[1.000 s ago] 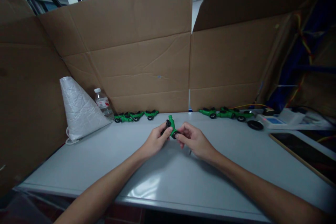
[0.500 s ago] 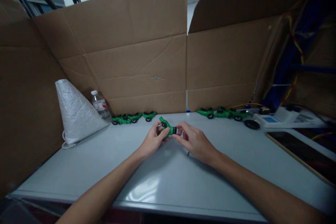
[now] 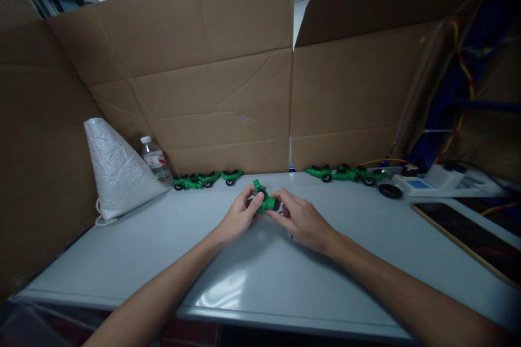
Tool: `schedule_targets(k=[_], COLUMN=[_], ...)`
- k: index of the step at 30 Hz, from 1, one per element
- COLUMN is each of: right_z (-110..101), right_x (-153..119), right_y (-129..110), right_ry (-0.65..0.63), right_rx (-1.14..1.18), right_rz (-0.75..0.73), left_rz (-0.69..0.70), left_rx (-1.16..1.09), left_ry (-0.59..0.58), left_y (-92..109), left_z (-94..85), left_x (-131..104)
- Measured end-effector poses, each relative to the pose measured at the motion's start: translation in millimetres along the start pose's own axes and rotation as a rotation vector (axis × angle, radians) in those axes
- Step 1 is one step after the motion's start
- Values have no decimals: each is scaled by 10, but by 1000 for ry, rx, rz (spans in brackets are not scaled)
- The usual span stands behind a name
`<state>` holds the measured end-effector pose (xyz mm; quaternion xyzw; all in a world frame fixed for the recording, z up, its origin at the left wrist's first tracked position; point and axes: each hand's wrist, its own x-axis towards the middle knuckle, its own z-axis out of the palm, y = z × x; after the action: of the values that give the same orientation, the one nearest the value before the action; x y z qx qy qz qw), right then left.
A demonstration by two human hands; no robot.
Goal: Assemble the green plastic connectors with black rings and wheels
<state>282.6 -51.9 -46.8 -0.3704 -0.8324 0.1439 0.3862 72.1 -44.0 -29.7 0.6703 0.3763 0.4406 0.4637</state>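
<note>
Over the middle of the table, my left hand (image 3: 241, 216) is closed round a small green toy car (image 3: 266, 204) with black parts, thumb on its near side. My right hand (image 3: 302, 219) pinches the car's right end, where a dark wheel-like part sits partly hidden by the fingers. A small dark tip shows just below the right palm; I cannot make out what it belongs to. Along the cardboard at the back left stand several similar green toy cars (image 3: 208, 179), with another row of green toy cars (image 3: 345, 173) at the back right.
Brown cardboard panels (image 3: 211, 92) wall in the white table (image 3: 142, 260). A silvery bag (image 3: 118, 173) and a water bottle (image 3: 156, 161) stand at the left. At the right lie a black ring (image 3: 390, 191), a white power strip (image 3: 443, 184) and a phone (image 3: 468, 238).
The toy car has turned a little in my hands, and its top end now points more upright and further right. Both hands keep nearly the same place. The view has shifted slightly.
</note>
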Motion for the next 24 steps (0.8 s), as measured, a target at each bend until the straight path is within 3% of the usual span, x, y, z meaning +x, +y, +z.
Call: schedule_targets(k=[7,14,21,24], right_z=[12,142,12,21], right_x=[12,69,-30,-10], right_y=[-88,-42,-113,-123], right_ry=[-25,-180,38,50], right_rx=[65,630,141,157], right_rz=[59,388,105,114], left_rz=[61,108,9,4], left_rx=[107,114,10,-11], left_ry=[11,7,72,62], left_y=[39,33,29,42], left_z=[-14,-26,-6,0], left_x=[-11,-30,-9,-14])
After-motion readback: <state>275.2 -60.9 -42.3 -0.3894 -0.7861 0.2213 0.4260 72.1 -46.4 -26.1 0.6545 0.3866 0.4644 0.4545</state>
